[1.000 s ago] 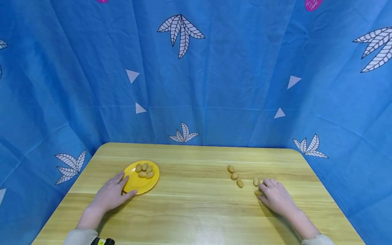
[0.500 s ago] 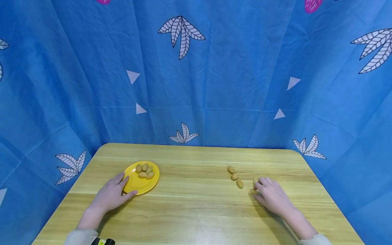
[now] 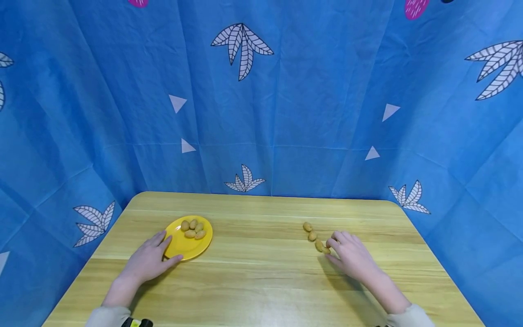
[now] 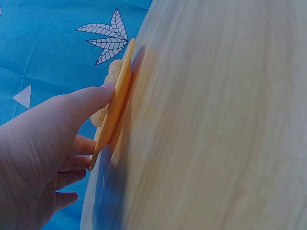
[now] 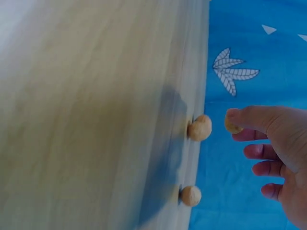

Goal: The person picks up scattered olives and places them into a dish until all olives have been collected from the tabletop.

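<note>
Yellow plate [image 3: 185, 248] bears five potatoes [image 3: 189, 233]

The left hand [image 3: 147, 260] touches the plate's rim with thumb and fingers spread, not clenched. Well apart, the right hand [image 3: 352, 255] pinches one potato [image 5: 233, 125] above the table [image 3: 253, 277], near a row of three others [image 3: 312, 236].

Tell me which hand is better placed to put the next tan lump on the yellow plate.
Likely the right: the right hand pinches a tan lump, with loose lumps close by. The left hand touches the yellow plate, far from those.
</note>
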The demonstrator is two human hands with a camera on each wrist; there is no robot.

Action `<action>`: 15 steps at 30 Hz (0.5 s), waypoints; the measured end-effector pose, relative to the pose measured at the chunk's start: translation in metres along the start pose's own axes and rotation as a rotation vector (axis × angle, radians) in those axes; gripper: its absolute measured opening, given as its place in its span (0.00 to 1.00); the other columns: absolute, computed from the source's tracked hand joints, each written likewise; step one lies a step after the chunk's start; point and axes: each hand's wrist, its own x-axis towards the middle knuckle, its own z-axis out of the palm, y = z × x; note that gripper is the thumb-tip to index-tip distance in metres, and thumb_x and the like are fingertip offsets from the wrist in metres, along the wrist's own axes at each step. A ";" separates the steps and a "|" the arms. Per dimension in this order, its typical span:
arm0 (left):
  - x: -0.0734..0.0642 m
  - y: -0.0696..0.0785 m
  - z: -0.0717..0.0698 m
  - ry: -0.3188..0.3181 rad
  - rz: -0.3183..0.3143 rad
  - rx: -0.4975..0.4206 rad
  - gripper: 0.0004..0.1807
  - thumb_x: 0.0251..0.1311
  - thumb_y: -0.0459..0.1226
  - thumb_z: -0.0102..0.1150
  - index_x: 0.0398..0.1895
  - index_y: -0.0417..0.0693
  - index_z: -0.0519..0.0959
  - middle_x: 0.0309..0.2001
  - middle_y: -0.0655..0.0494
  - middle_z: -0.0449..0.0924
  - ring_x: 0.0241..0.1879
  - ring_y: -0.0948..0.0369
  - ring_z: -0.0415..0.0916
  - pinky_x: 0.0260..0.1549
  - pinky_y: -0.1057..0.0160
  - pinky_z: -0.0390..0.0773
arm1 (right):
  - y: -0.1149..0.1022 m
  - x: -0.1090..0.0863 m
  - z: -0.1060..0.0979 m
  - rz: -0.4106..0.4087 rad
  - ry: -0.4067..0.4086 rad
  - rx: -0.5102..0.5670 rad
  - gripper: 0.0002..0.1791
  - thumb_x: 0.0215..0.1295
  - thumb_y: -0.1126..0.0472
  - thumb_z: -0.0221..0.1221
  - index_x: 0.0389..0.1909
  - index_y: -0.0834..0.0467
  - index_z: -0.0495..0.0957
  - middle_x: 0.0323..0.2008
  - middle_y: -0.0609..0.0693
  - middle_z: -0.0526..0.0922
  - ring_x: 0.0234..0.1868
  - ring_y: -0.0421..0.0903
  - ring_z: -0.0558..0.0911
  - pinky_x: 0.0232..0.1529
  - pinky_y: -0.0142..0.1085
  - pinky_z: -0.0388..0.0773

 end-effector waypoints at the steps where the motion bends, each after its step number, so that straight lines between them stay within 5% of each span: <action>1: 0.000 0.000 0.000 0.000 0.000 0.001 0.46 0.59 0.65 0.54 0.63 0.31 0.71 0.67 0.29 0.64 0.66 0.34 0.64 0.64 0.37 0.67 | -0.001 0.002 0.000 -0.007 0.004 0.000 0.15 0.44 0.55 0.76 0.29 0.51 0.80 0.32 0.43 0.74 0.33 0.42 0.71 0.30 0.34 0.67; 15: 0.001 0.000 -0.001 -0.007 -0.003 0.006 0.46 0.59 0.64 0.54 0.62 0.30 0.71 0.67 0.29 0.64 0.65 0.34 0.65 0.63 0.37 0.67 | -0.021 0.034 0.011 -0.087 0.036 0.038 0.14 0.46 0.54 0.75 0.30 0.51 0.80 0.33 0.44 0.75 0.34 0.43 0.73 0.32 0.37 0.72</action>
